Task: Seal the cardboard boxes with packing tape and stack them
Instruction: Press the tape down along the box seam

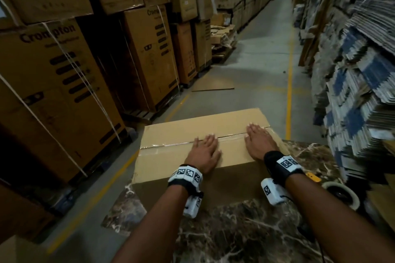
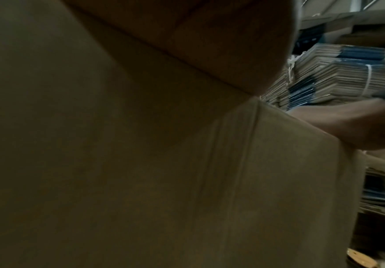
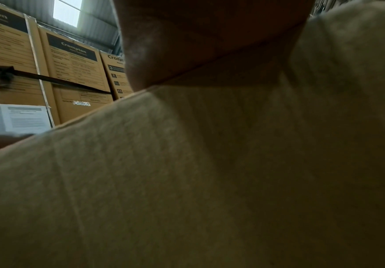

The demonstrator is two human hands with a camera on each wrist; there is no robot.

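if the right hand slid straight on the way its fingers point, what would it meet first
The right hand lies flat on the plain brown cardboard box, fingers pointing at its far edge. Nothing stands on the lid ahead; past the edge is probably only open air above the grey concrete floor.

— Where are the arms?
— Both forearms reach forward side by side, bare, each wrist wrapped in a black band with white marker tiles and a white camera unit slung beneath.

— And the left hand [image 1: 204, 153]?
— Palm down, fingers [image 1: 208, 139] straight and close together, pointing away from the body, thumb out toward the right.

— The right hand [image 1: 257, 142]?
— Also flat, palm down, fingers [image 1: 254, 127] extended and slightly spread, set further forward than the left. The two hands lie apart, not touching.

— What do the wrist views show?
— In the left wrist view, only the underside of the palm [image 2: 209, 45], dim; the right wrist view shows the heel of that hand [image 3: 209, 36], pressed flat.
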